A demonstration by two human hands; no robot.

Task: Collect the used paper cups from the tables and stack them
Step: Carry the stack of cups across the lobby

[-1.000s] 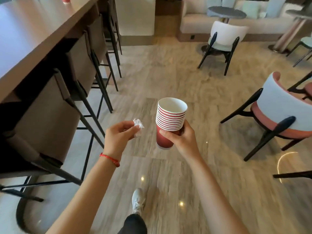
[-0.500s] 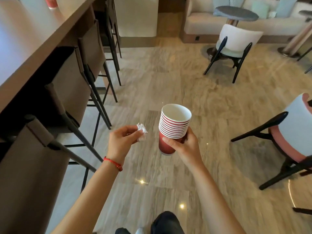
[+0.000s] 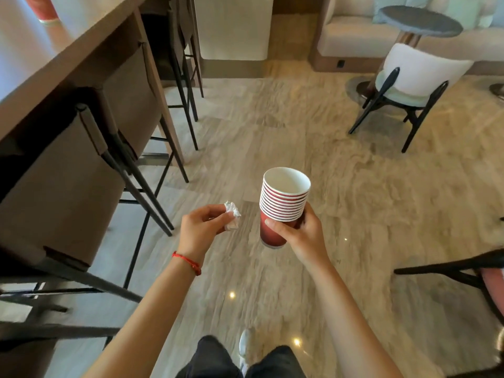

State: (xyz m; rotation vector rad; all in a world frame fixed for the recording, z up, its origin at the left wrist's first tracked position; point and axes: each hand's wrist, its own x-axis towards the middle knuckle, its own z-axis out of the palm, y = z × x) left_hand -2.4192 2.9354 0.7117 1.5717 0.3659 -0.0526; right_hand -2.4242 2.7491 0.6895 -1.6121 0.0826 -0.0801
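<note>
Above the pale stone floor (image 3: 341, 186), beside the long wooden counter (image 3: 68, 50), the right hand (image 3: 302, 233) is holding a stack of red paper cups (image 3: 282, 205) upright, its grip clamped around the lowest cup with the thumb lying across the front and the fingers curling behind. The stack's white rims are showing as nested rings, and the top cup's white inside is facing up. Just to its left, apart from it, the left hand (image 3: 203, 229) is pinching a crumpled white paper wad (image 3: 231, 212) between thumb and fingertips; a red string bracelet (image 3: 188, 261) is circling that wrist. Another red cup (image 3: 42, 9) is standing on the counter near its far left edge, partly cut off by the frame. Brown bar stools (image 3: 90, 148) are lining the counter's near side.
</note>
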